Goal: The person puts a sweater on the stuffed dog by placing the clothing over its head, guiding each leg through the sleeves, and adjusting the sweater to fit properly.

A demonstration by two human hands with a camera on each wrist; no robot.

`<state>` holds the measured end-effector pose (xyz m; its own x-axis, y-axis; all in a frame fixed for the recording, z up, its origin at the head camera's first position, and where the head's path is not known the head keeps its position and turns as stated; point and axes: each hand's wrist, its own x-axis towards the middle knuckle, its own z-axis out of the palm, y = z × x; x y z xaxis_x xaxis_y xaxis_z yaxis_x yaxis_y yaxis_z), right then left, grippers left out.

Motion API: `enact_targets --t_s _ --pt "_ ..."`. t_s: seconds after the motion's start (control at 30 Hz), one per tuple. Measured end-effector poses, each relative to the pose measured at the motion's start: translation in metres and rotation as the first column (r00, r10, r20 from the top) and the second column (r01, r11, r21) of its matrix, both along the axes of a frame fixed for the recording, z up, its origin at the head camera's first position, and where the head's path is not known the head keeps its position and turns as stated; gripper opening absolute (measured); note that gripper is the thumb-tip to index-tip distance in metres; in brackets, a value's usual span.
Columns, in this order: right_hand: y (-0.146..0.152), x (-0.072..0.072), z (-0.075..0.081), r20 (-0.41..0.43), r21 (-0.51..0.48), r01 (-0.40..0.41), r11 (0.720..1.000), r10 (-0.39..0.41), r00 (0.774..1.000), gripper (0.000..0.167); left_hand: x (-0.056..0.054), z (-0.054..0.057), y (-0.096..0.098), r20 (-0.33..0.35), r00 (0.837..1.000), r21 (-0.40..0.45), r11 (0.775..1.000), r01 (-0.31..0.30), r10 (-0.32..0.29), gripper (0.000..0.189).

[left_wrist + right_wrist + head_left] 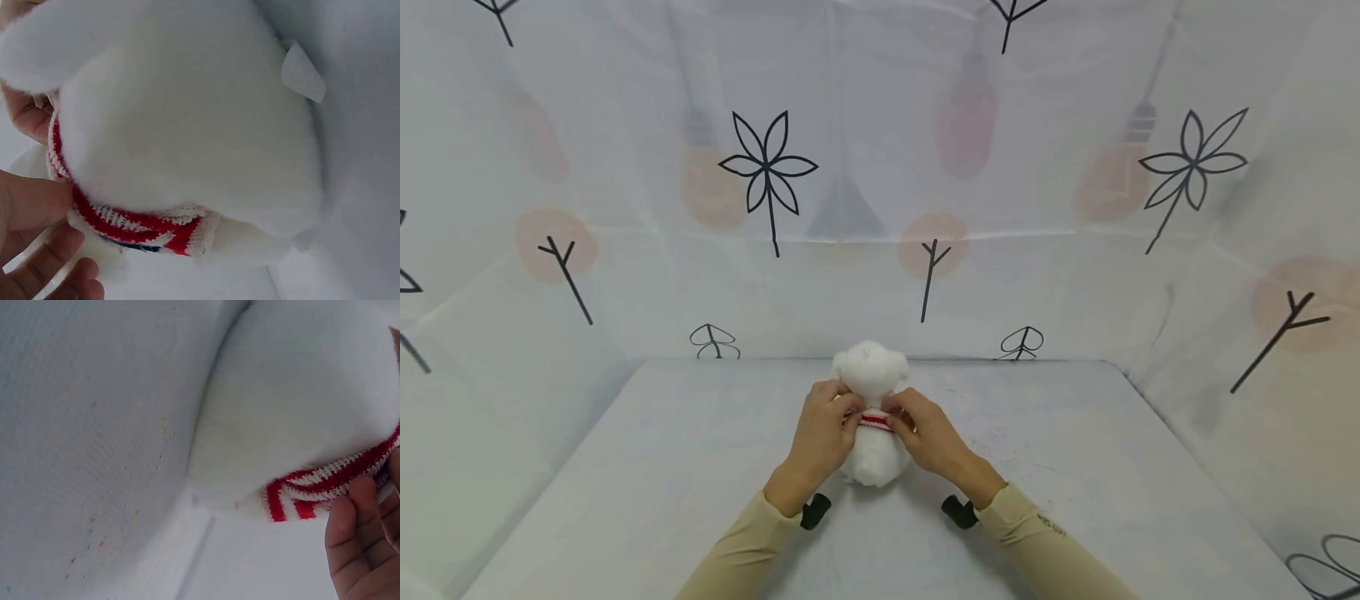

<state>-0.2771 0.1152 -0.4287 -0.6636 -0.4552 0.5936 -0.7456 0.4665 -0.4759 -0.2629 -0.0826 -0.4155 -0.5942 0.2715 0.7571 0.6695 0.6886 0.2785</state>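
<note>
A white fluffy stuffed toy [871,371] sits upright on the table with its back to me. Round its upper body is a small red and white knitted sweater [874,421], bunched into a narrow band below the head. My left hand [823,429] pinches the sweater's edge at the left, its thumb on the knit in the left wrist view. From the right side, my right hand [928,433] holds the same band between thumb and fingers. In the right wrist view the sweater [306,494] shows stripes beside the curled fingertips. The toy's front is hidden in the head view.
A white cloth tag [303,75] sticks out of the toy's lower body. The pale table [700,450] is enclosed by white fabric walls [850,283] printed with plants and lamps. Black wrist mounts [815,511] show under both sleeves.
</note>
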Motion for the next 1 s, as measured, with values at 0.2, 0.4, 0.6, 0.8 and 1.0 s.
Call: enact_targets --t_s 0.2,0.4,0.6,0.8,1.0 --pt "0.0 -0.0002 -0.0011 -0.08 0.003 0.013 1.0 -0.013 0.997 0.01 -0.0019 0.0004 0.0008 0.005 0.999 -0.051 0.997 0.051 -0.051 0.013" --pt "-0.0004 0.0035 0.0015 -0.181 0.005 0.041 0.999 -0.04 0.983 0.006 -0.0007 0.0047 0.0028 0.011 0.997 -0.073 0.994 0.083 -0.082 0.011" --pt "0.0011 0.005 0.0019 -0.226 0.012 0.081 0.997 -0.076 0.971 0.009 0.0023 0.0046 0.0057 0.061 0.996 -0.125 0.989 0.075 -0.068 0.008" --pt "0.0011 0.0025 0.0023 -0.209 -0.048 0.064 0.997 -0.072 0.975 0.012 0.0027 0.003 0.0047 0.082 0.995 -0.079 0.995 0.067 -0.061 0.012" --pt "0.003 -0.0015 0.0005 -0.198 -0.095 0.042 0.995 -0.06 0.978 0.021 0.0044 0.0037 0.002 0.094 0.996 -0.007 1.0 -0.007 0.007 0.016"
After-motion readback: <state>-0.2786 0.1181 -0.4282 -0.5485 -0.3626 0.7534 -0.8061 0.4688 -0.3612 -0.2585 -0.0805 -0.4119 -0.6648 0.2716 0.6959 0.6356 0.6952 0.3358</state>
